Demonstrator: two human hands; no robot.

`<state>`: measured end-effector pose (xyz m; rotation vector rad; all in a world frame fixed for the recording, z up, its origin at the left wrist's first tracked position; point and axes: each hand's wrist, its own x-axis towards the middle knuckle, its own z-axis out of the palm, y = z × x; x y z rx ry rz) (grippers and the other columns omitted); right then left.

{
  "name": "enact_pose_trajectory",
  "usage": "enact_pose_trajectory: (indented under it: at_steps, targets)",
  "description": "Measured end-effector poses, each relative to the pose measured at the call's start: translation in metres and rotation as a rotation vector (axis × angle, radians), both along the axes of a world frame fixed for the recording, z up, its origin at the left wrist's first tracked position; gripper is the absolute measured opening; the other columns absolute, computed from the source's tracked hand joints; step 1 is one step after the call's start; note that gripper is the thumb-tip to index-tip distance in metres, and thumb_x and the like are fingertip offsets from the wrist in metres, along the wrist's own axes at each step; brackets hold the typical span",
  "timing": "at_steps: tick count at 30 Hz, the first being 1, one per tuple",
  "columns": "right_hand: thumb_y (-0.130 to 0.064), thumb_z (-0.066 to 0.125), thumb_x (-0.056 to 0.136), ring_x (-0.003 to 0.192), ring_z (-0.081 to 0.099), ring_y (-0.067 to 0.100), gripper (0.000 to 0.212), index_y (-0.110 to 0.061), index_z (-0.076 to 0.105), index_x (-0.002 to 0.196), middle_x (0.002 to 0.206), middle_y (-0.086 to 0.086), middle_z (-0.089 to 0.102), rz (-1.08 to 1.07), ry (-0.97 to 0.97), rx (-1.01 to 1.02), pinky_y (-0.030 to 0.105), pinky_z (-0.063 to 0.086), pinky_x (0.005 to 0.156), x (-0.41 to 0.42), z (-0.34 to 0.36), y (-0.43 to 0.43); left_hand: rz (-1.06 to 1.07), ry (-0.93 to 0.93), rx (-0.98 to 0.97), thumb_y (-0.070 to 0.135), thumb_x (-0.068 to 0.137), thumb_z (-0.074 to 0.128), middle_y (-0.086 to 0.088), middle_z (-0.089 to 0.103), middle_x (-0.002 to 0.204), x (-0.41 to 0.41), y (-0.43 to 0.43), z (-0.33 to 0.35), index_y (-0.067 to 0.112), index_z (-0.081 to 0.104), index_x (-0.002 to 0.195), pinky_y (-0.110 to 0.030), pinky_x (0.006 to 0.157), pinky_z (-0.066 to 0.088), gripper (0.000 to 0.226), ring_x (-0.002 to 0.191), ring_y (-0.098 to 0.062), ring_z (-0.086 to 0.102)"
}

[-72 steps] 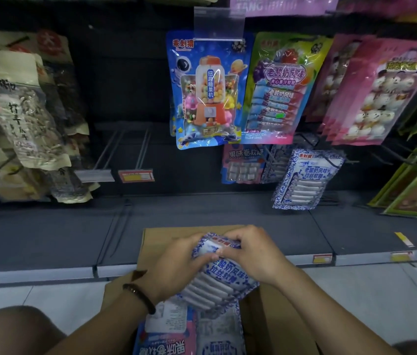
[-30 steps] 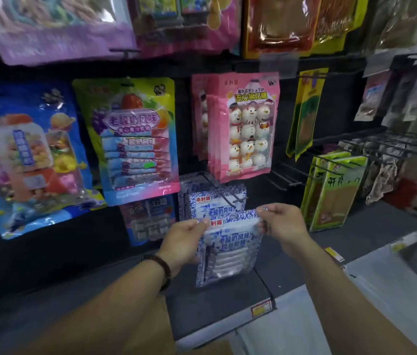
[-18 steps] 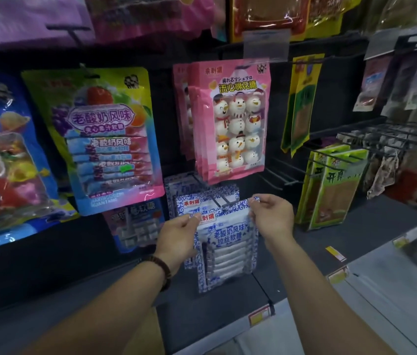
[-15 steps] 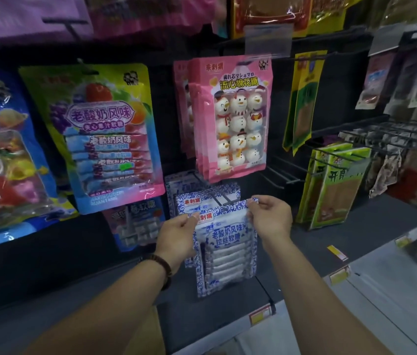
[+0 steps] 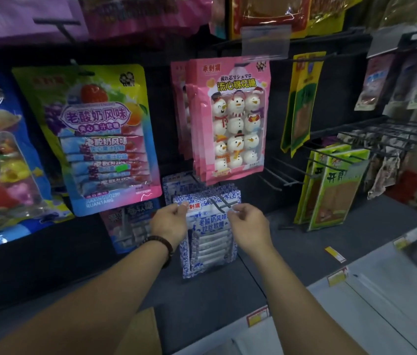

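Centre of frame: our left hand (image 5: 170,224) and right hand (image 5: 249,225) each pinch an upper corner of the blue-and-white candy packet (image 5: 210,242). It hangs lengthwise downward between them. The peg hook (image 5: 224,204) meets its top edge, equally near both hands.

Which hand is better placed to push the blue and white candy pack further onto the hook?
Probably the right hand: its fingers pinch the candy pack at its top edge, beside the tip of the hook. The left hand pinches the far corner, off to the side.
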<state>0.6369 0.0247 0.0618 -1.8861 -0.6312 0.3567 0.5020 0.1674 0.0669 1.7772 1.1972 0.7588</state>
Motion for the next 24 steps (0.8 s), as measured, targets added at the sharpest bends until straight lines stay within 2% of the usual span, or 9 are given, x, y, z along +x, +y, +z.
enact_pose_trajectory:
  at_steps: [4, 7, 9, 11, 13, 14, 18, 21, 24]
  targets:
    - [-0.036, 0.056, 0.106, 0.097, 0.07, 0.023, 0.026, -0.018, 0.074, 0.111, 0.104, 0.003, 0.077, 0.088, -0.026, -0.119, 0.029, 0.049, 0.081, -0.007, 0.004, -0.004, 0.004, 0.107, 0.129, 0.056, 0.104, 0.054, 0.001, 0.054, 0.06, -0.01, -0.011, 0.003, 0.016, 0.058, 0.07, -0.034, 0.07, 0.056, 0.052, 0.067, -0.027, 0.058]
    - [-0.036, 0.055, 0.107, 0.097, 0.07, 0.023, 0.035, -0.007, 0.075, 0.11, 0.111, 0.006, 0.076, 0.238, -0.063, -0.287, 0.032, 0.051, 0.084, -0.017, 0.011, -0.017, -0.027, 0.17, 0.162, 0.053, 0.105, 0.053, -0.002, 0.071, 0.09, -0.032, -0.029, 0.005, 0.017, 0.067, 0.099, -0.03, 0.074, 0.051, 0.039, 0.084, -0.023, 0.065]
    - [-0.033, 0.056, 0.106, 0.108, 0.071, 0.03, 0.039, 0.004, 0.071, 0.107, 0.124, 0.018, 0.074, 0.331, -0.099, -0.384, 0.04, 0.055, 0.091, -0.026, 0.014, -0.026, -0.076, 0.229, 0.195, 0.052, 0.106, 0.052, -0.001, 0.071, 0.094, -0.056, -0.039, 0.006, 0.018, 0.066, 0.105, -0.03, 0.077, 0.053, 0.037, 0.087, -0.021, 0.066]
    - [-0.031, 0.057, 0.105, 0.112, 0.069, 0.036, 0.039, 0.004, 0.068, 0.093, 0.117, 0.023, 0.073, 0.351, -0.136, -0.44, 0.045, 0.055, 0.091, -0.042, 0.016, -0.035, -0.13, 0.252, 0.214, 0.05, 0.107, 0.05, 0.002, 0.07, 0.087, -0.084, -0.048, 0.008, 0.018, 0.069, 0.099, -0.031, 0.075, 0.052, 0.038, 0.082, -0.017, 0.065]
    - [-0.031, 0.058, 0.103, 0.091, 0.071, 0.033, 0.039, -0.007, 0.064, 0.074, 0.085, 0.014, 0.073, 0.353, -0.166, -0.467, 0.038, 0.052, 0.076, -0.063, 0.014, -0.04, -0.206, 0.243, 0.219, 0.05, 0.107, 0.049, 0.002, 0.071, 0.078, -0.119, -0.06, 0.013, 0.021, 0.07, 0.085, -0.035, 0.075, 0.056, 0.041, 0.076, -0.017, 0.067]
    - [-0.031, 0.058, 0.102, 0.081, 0.068, 0.028, 0.037, -0.011, 0.064, 0.072, 0.077, 0.01, 0.07, 0.375, -0.174, -0.48, 0.035, 0.05, 0.073, -0.077, 0.015, -0.042, -0.256, 0.263, 0.225, 0.052, 0.107, 0.049, 0.003, 0.072, 0.076, -0.138, -0.065, 0.017, 0.024, 0.069, 0.081, -0.037, 0.076, 0.058, 0.043, 0.075, -0.016, 0.068]
    - [-0.03, 0.064, 0.099, 0.086, 0.07, 0.019, 0.024, -0.016, 0.074, 0.083, 0.083, 0.002, 0.074, 0.528, -0.138, -0.503, 0.031, 0.055, 0.079, -0.139, 0.004, -0.043, -0.492, 0.428, 0.235, 0.06, 0.105, 0.047, 0.004, 0.063, 0.068, -0.223, -0.081, 0.026, 0.022, 0.062, 0.075, -0.038, 0.065, 0.049, 0.051, 0.061, -0.01, 0.057]
    - [-0.022, 0.061, 0.102, 0.102, 0.071, 0.031, 0.024, -0.003, 0.075, 0.097, 0.103, 0.018, 0.076, 0.552, -0.028, -0.462, 0.032, 0.054, 0.081, -0.187, -0.012, -0.048, -0.541, 0.525, 0.321, 0.067, 0.103, 0.041, 0.008, 0.071, 0.08, -0.288, -0.094, 0.031, 0.032, 0.067, 0.084, -0.038, 0.073, 0.054, 0.048, 0.072, -0.008, 0.064]
    - [-0.021, 0.061, 0.098, 0.09, 0.071, 0.027, 0.026, -0.004, 0.074, 0.085, 0.093, 0.016, 0.076, 0.539, 0.004, -0.426, 0.038, 0.054, 0.08, -0.231, -0.035, -0.053, -0.549, 0.661, 0.326, 0.066, 0.102, 0.043, 0.015, 0.072, 0.087, -0.348, -0.107, 0.031, 0.043, 0.066, 0.084, -0.035, 0.079, 0.055, 0.037, 0.079, -0.002, 0.065]
